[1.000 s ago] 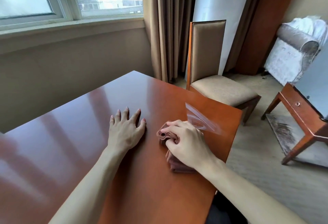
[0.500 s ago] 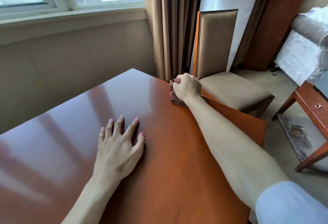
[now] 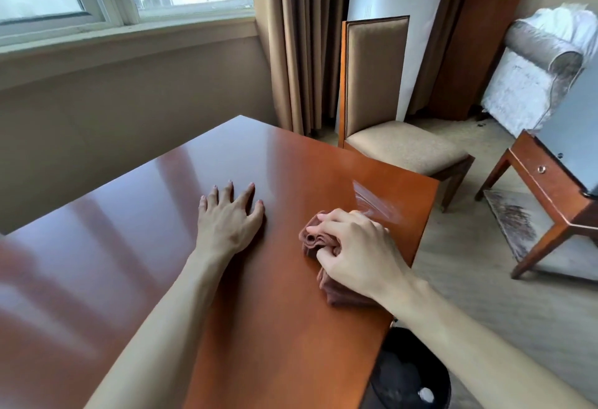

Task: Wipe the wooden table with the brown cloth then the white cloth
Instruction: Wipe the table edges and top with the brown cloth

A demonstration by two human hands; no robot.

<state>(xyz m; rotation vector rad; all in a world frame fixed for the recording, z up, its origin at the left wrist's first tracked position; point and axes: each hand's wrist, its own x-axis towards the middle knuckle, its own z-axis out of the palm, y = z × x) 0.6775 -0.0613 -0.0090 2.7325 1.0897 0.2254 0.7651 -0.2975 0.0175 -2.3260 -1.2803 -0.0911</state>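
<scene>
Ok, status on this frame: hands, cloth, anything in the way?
Left hand flat on wooden table. Right hand grips bunched brown cloth near right edge. Clear plastic bag just beyond it. White cloth not seen.

Left hand (image 3: 228, 221) lies flat with fingers spread; right hand (image 3: 354, 251) is curled, both arms outstretched.

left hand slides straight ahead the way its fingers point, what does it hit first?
Nothing on the surface, as far as this view shows. The left hand lies flat on the wooden table, fingers aimed at the far edge; probably bare tabletop until that edge.
</scene>
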